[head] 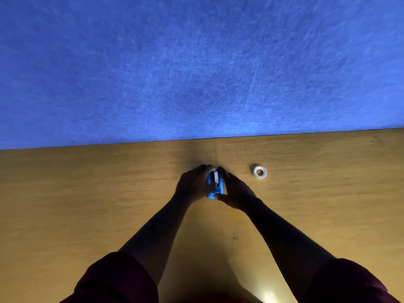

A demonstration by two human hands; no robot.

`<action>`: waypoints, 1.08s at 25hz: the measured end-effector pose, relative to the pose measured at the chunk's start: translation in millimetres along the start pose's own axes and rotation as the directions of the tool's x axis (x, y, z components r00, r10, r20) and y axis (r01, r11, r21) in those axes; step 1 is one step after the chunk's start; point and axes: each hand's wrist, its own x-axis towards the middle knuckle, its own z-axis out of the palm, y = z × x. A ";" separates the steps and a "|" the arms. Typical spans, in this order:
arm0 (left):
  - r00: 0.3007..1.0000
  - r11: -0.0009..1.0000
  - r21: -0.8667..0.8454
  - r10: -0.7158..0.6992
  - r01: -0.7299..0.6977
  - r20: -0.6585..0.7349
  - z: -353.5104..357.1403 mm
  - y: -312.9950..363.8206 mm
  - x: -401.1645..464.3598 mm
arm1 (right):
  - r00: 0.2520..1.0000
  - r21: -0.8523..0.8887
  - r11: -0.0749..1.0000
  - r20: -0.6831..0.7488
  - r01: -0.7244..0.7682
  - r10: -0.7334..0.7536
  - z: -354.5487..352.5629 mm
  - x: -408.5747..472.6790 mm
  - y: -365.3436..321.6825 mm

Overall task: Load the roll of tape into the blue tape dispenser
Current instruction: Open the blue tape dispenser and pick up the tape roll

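The blue tape dispenser (215,187) stands on the wooden table (87,193), held between both hands. A white roll of tape (216,176) sits edge-up in the dispenser's top. My left hand (192,184) wraps its left side, fingers curled over the far end. My right hand (237,191) presses against its right side, thumb near the front. A second white tape roll (260,172) lies flat on the table to the right, apart from my hands.
A blue felt wall panel (196,62) rises behind the table's far edge. Dark red sleeves (118,278) are pushed up on both forearms at the bottom of the view.
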 end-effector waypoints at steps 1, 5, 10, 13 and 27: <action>1.000 1.000 -0.013 0.005 -0.005 -0.009 -1.9 1.1 -2.9 | 1.000 0.003 1.000 0.021 -0.006 0.006 -0.8 -1.3 0.0; 0.997 0.997 -0.062 0.038 -0.043 -0.072 -8.8 4.4 -15.1 | 0.998 0.170 0.984 0.000 -0.058 0.059 -5.2 -17.5 1.6; 0.992 0.993 -0.111 0.029 -0.043 -0.126 -11.7 16.0 -31.7 | 0.960 0.370 0.929 -0.262 0.000 0.104 -16.6 -35.3 -6.1; 0.989 0.989 -0.139 0.023 -0.043 -0.144 -10.2 24.8 -39.5 | 0.975 0.624 0.779 -0.133 -0.059 0.180 -22.4 -38.8 -19.2; 0.988 0.794 -0.605 -0.137 0.067 -0.070 -21.0 33.5 -46.2 | 0.991 0.895 0.442 -0.002 -0.058 0.133 -33.6 -51.8 -30.6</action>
